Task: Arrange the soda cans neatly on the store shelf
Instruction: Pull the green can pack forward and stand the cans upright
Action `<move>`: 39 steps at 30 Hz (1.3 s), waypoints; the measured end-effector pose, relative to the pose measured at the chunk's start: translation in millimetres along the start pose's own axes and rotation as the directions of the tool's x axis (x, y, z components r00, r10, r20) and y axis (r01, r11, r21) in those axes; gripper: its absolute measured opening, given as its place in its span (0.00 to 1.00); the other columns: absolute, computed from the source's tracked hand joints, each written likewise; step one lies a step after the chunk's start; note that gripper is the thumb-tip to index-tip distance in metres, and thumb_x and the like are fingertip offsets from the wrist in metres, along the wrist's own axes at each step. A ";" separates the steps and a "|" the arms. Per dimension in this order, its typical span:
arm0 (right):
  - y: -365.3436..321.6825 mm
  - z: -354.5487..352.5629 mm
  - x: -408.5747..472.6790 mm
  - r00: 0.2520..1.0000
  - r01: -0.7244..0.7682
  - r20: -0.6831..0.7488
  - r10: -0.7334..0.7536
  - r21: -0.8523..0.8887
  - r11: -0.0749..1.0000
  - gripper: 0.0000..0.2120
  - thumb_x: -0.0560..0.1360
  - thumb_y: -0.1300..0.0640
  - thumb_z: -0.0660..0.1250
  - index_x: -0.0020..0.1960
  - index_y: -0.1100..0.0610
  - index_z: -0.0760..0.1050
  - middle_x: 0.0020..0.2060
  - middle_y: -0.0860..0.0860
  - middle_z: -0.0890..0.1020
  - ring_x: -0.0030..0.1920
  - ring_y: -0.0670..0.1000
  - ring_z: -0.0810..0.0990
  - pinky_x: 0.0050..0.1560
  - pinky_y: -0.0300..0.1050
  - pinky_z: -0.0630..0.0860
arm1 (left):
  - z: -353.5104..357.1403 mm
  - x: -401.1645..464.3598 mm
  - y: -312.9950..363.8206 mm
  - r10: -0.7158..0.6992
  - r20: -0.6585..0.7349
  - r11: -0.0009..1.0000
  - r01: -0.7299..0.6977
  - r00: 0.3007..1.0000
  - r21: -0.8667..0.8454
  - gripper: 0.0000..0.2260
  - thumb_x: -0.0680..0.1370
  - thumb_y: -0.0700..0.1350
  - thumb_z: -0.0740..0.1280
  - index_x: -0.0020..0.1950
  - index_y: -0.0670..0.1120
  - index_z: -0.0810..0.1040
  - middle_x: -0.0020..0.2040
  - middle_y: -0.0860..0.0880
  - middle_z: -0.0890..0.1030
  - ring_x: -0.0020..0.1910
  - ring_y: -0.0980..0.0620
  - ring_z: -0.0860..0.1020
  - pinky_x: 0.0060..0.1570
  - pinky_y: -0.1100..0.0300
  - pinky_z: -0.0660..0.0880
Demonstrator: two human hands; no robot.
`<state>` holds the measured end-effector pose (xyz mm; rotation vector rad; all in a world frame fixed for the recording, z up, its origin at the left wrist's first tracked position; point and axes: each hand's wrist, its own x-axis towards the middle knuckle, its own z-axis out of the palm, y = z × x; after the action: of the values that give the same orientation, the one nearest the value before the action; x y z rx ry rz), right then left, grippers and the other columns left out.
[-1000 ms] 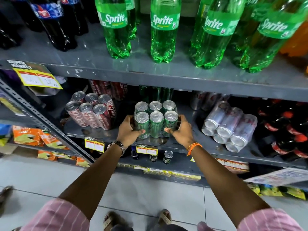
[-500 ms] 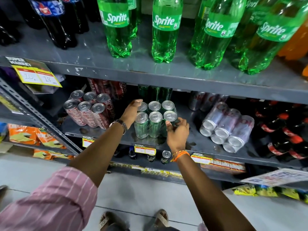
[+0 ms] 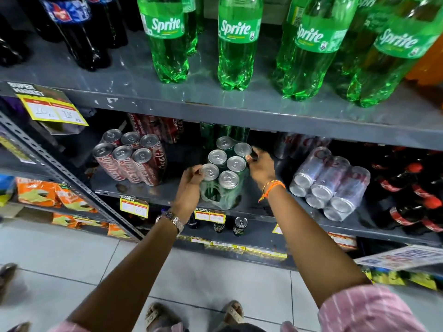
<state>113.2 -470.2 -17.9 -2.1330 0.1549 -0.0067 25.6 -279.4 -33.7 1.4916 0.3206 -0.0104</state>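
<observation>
The left hand (image 3: 189,185) clasps the near-left corner of the shrink-wrapped six-pack of green soda cans (image 3: 224,172), thumb on a can top, while the right hand (image 3: 260,165) closes its grip on the far-right corner. Opposite corners suit turning the pack, which sits skewed at centre frame on the grey metal middle shelf (image 3: 167,195). It stands between the wrapped pack of red cola cans (image 3: 130,159), left of centre, and the wrapped pack of silver cans lying on its side (image 3: 330,185), right of centre, likely to keep flavours grouped.

Bright, glary, edge-warped, slight blur
</observation>
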 end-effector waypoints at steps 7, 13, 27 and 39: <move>3.0 -15.7 1.4 0.999 -0.037 0.007 0.037 0.097 0.995 0.16 0.77 0.59 0.70 0.64 0.62 0.79 0.59 0.59 0.84 0.57 0.53 0.82 0.61 0.41 0.75 | 9.7 16.4 28.5 0.066 -0.025 0.981 -0.060 0.998 0.187 0.09 0.80 0.42 0.61 0.58 0.46 0.76 0.63 0.47 0.76 0.57 0.55 0.76 0.57 0.72 0.69; 3.7 17.2 -84.3 0.984 0.079 -0.166 -0.057 0.131 0.988 0.15 0.70 0.54 0.75 0.54 0.54 0.76 0.51 0.54 0.80 0.51 0.52 0.80 0.57 0.52 0.78 | 33.1 90.9 76.3 0.001 0.232 0.861 -0.119 0.973 0.495 0.18 0.81 0.46 0.60 0.68 0.41 0.74 0.69 0.42 0.75 0.68 0.46 0.73 0.61 0.64 0.66; 2.1 17.9 -81.6 0.985 -0.005 -0.171 0.026 0.119 0.993 0.20 0.73 0.76 0.66 0.64 0.68 0.76 0.56 0.56 0.79 0.49 0.47 0.80 0.45 0.33 0.81 | 12.8 105.3 63.6 -0.090 0.243 0.842 -0.056 0.966 0.537 0.22 0.81 0.52 0.57 0.67 0.40 0.75 0.68 0.39 0.76 0.67 0.42 0.74 0.68 0.52 0.70; 3.3 7.4 -26.9 0.997 0.033 0.068 -0.043 0.140 0.990 0.29 0.73 0.77 0.58 0.69 0.59 0.76 0.66 0.56 0.80 0.70 0.54 0.76 0.75 0.54 0.69 | -38.4 33.8 27.4 0.082 -0.016 0.971 -0.076 0.997 0.227 0.07 0.76 0.53 0.59 0.47 0.62 0.76 0.67 0.45 0.75 0.67 0.46 0.72 0.72 0.46 0.65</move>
<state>86.7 -462.7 -23.1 -1.9936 0.0700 0.0348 55.8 -233.1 -16.0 1.7310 0.2876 0.0369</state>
